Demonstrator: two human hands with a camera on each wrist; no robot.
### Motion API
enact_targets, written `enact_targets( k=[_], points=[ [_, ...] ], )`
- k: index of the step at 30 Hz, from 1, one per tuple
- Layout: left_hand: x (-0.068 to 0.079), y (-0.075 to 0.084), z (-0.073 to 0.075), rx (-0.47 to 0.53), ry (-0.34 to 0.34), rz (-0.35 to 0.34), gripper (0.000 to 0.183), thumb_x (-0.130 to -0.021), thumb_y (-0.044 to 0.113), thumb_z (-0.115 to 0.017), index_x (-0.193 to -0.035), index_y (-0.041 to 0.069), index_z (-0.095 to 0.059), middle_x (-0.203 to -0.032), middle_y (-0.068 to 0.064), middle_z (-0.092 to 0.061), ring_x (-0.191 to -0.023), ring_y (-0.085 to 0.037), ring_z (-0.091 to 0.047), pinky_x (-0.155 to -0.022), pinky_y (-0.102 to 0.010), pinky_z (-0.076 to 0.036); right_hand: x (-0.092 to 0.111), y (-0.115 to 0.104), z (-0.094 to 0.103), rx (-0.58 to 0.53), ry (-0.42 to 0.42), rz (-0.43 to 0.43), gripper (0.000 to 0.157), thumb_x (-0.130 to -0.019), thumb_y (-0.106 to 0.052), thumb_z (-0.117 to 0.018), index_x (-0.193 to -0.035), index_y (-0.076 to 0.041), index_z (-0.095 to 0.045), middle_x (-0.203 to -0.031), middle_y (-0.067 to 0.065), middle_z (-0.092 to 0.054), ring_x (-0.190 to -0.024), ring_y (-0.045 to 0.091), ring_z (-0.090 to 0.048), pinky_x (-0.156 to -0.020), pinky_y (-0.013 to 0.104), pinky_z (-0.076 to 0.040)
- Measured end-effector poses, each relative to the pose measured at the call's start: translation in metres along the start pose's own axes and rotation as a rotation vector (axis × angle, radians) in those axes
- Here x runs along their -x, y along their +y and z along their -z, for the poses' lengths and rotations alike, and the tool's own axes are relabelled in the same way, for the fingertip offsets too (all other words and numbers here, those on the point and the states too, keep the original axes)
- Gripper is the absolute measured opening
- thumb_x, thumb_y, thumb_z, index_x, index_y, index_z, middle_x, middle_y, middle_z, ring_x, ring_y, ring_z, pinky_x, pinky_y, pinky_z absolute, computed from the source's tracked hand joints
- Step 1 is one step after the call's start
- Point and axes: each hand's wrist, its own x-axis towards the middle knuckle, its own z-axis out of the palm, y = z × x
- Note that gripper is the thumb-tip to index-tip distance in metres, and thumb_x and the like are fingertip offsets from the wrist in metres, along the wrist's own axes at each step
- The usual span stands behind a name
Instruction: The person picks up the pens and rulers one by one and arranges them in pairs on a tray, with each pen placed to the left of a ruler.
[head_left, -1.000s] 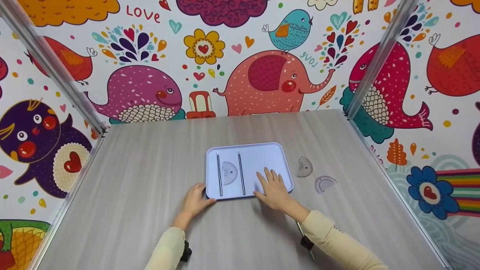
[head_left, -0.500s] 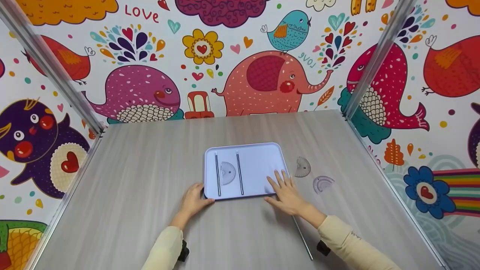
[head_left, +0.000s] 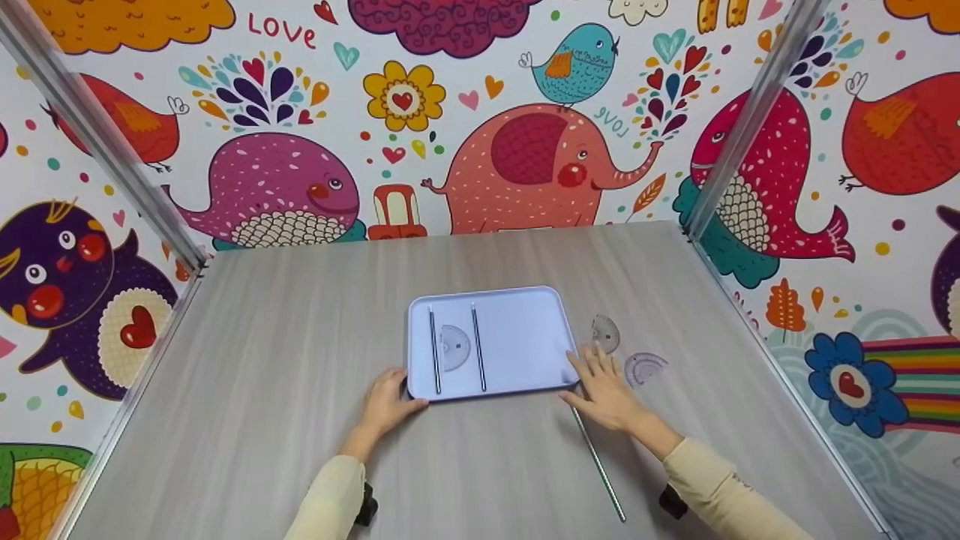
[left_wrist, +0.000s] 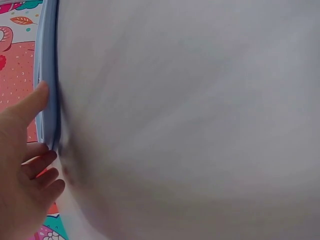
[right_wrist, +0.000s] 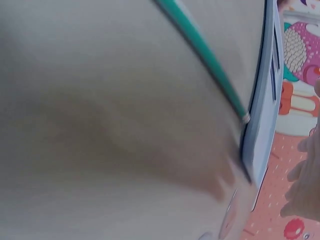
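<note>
A pale lilac tray [head_left: 525, 337] lies on the table. My left hand [head_left: 386, 405] holds its near left corner, thumb along the front edge; the left wrist view shows the fingers [left_wrist: 42, 167] bent at that corner. Inside the tray are two dark pencils [head_left: 435, 352] [head_left: 478, 349], roughly parallel, with a clear protractor [head_left: 454, 348] between them. My right hand [head_left: 607, 394] is at the near right corner with fingers spread; whether it touches the rim I cannot tell. Below it a green pencil [head_left: 600, 469] lies on the table, its far end close to the tray.
Two more clear protractors lie right of the tray: one [head_left: 606, 334] partly behind my right fingertips, the other [head_left: 645, 367] beside the hand. The wood-grain table [head_left: 300, 322] extends around the tray, bounded by patterned walls [head_left: 405, 165] and metal posts [head_left: 112, 142].
My right hand has moved right, from over the tray's inside to its near right corner, uncovering more of the green pencil. My left hand and the tray's contents stay in place.
</note>
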Motion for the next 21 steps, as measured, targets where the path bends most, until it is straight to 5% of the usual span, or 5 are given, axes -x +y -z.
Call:
enact_targets(
  k=[21],
  points=[
    [0.0, -0.002, -0.001, -0.024, 0.002, -0.02, 0.059, -0.065, 0.026, -0.079, -0.108, -0.009, -0.059, -0.106, -0.021, -0.059, -0.101, -0.036, -0.054, -0.089, -0.046, -0.044, 0.017, 0.053, 0.001, 0.108, 0.021, -0.064, 0.069, -0.084, -0.043, -0.056, -0.134, 0.002, -0.039, -0.14, 0.027, -0.03, -0.128, 0.049, -0.023, -0.102, 0.064, -0.016]
  ],
)
